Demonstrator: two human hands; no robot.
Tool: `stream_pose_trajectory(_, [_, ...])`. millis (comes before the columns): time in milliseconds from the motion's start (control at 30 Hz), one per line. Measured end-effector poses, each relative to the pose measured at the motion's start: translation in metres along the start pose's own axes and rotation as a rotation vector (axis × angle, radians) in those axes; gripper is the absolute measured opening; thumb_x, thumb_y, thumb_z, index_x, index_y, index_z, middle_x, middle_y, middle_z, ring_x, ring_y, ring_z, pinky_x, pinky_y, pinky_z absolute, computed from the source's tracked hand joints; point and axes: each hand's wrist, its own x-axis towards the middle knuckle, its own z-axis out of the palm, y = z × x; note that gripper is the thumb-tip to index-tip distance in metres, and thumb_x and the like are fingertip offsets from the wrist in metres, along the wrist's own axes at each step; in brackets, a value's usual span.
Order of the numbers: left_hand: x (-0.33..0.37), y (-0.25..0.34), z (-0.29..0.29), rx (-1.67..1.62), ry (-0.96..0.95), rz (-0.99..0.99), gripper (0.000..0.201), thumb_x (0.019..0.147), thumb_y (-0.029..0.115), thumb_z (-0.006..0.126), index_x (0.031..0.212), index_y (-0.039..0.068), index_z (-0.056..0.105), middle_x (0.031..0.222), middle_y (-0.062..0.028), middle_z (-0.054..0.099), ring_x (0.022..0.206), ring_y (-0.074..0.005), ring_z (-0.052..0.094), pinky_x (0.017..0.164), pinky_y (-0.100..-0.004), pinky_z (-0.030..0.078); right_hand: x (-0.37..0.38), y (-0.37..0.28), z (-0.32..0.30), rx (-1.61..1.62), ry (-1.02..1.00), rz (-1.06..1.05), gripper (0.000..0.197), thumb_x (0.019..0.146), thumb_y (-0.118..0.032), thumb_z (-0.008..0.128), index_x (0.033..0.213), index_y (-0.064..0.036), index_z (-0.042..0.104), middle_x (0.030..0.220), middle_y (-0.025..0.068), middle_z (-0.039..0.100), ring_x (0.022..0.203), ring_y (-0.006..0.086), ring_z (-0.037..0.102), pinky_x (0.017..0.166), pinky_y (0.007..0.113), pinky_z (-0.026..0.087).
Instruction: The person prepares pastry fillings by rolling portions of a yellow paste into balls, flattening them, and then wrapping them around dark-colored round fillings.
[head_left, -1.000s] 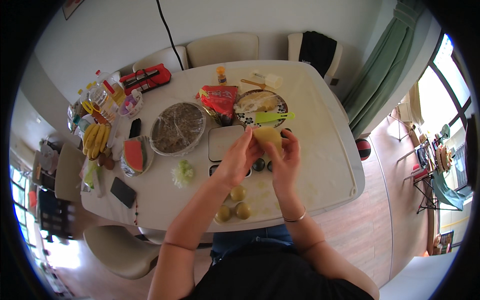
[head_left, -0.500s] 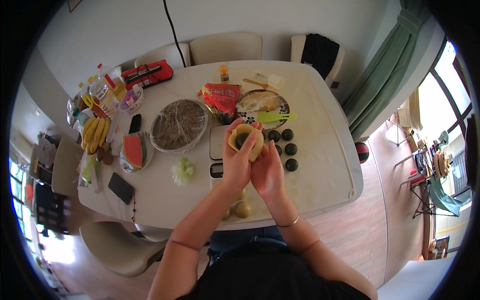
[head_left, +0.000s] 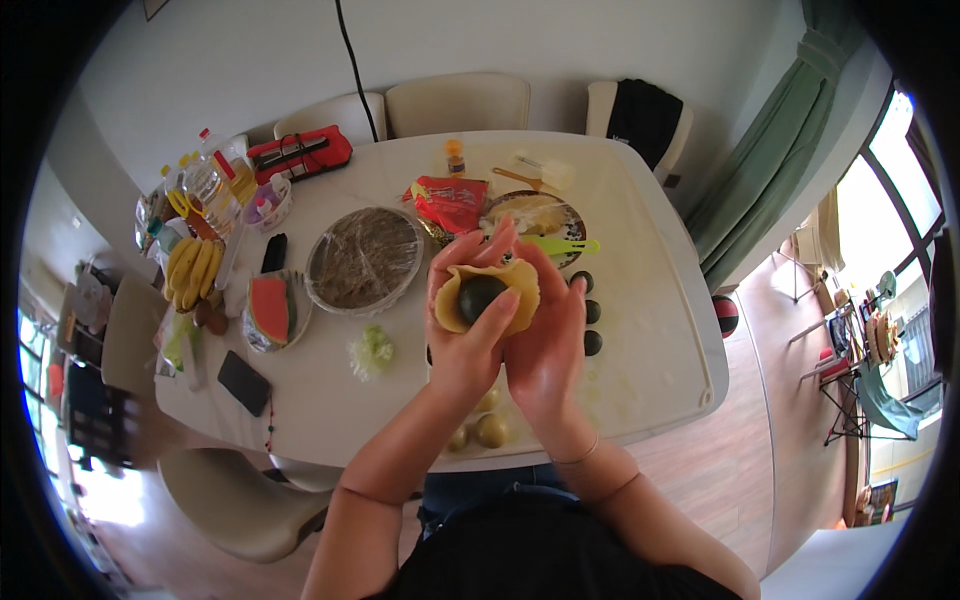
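Note:
In my left hand [head_left: 462, 345] rests a cupped yellow dough wrapper [head_left: 524, 292]. A dark green-black ball [head_left: 478, 298] sits inside it, and my left thumb presses at the ball's edge. My right hand [head_left: 545, 345] curves round the wrapper's right side with its palm turned up, so both hands hold it together above the table. Several more dark balls [head_left: 592, 343] lie on the table just right of my right hand, partly hidden by it. Near the front edge, between my forearms, are several yellowish dough balls [head_left: 490, 430].
Behind my hands are a red bag [head_left: 452, 204], a patterned plate [head_left: 575, 226] with dough under film, and a green spatula [head_left: 570, 246]. To the left stand a film-covered bowl [head_left: 365, 262], cut watermelon [head_left: 268, 308], bananas [head_left: 192, 270], a phone [head_left: 244, 383] and a plastic-wrapped bundle [head_left: 373, 352].
Both hands have risen closer to me with the wrapper. It is turned and opened wider upward, so more of the dark ball shows. The view has shifted slightly.

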Motion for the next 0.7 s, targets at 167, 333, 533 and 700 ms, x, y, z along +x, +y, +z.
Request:
stream_pose_trajectory(167, [0.018, -0.012, -0.018, 0.14, 0.089, 0.013, 0.068, 0.083, -0.007, 0.063, 0.143, 0.002, 0.032, 0.149, -0.0133, 0.042, 0.132, -0.0174, 0.042, 0.109, -0.0336, 0.035, 0.024, 0.02, -0.005, 0.016, -0.023, 0.152, 0.072, 0.103, -0.055, 0.021, 0.137, 0.005, 0.043, 0.133, 0.0132, 0.053, 0.124, 0.0221, 0.049, 0.108, 0.035, 0.035])
stream_pose_trajectory(333, [0.026, -0.019, -0.033, 0.229, 0.047, 0.04, 0.061, 0.086, -0.004, 0.061, 0.142, 0.001, 0.037, 0.15, -0.0142, 0.039, 0.134, -0.0196, 0.04, 0.112, -0.0334, 0.032, 0.025, 0.036, -0.002, -0.112, -0.042, 0.047, 0.075, 0.102, -0.057, 0.019, 0.141, 0.0048, 0.037, 0.139, 0.0131, 0.048, 0.129, 0.0218, 0.045, 0.111, 0.034, 0.032])
stream_pose_trajectory(533, [0.031, -0.024, -0.044, 0.268, -0.03, 0.146, 0.059, 0.087, -0.001, 0.06, 0.141, -0.002, 0.039, 0.15, -0.017, 0.038, 0.14, -0.0232, 0.035, 0.114, -0.036, 0.027, 0.03, 0.04, -0.014, -0.447, -0.293, -0.213, 0.085, 0.098, -0.063, 0.025, 0.145, 0.0074, 0.028, 0.151, 0.0194, 0.031, 0.139, 0.0283, 0.033, 0.114, 0.039, 0.026])
stream_pose_trajectory(700, [0.03, -0.02, -0.035, 0.383, -0.067, 0.176, 0.059, 0.091, 0.024, 0.066, 0.138, -0.003, 0.043, 0.149, -0.0215, 0.038, 0.139, -0.0279, 0.036, 0.115, -0.0396, 0.026, 0.028, 0.035, -0.012, -0.509, -0.283, -0.288, 0.085, 0.097, -0.064, 0.026, 0.145, 0.0066, 0.029, 0.152, 0.0215, 0.03, 0.139, 0.0294, 0.033, 0.113, 0.04, 0.027])
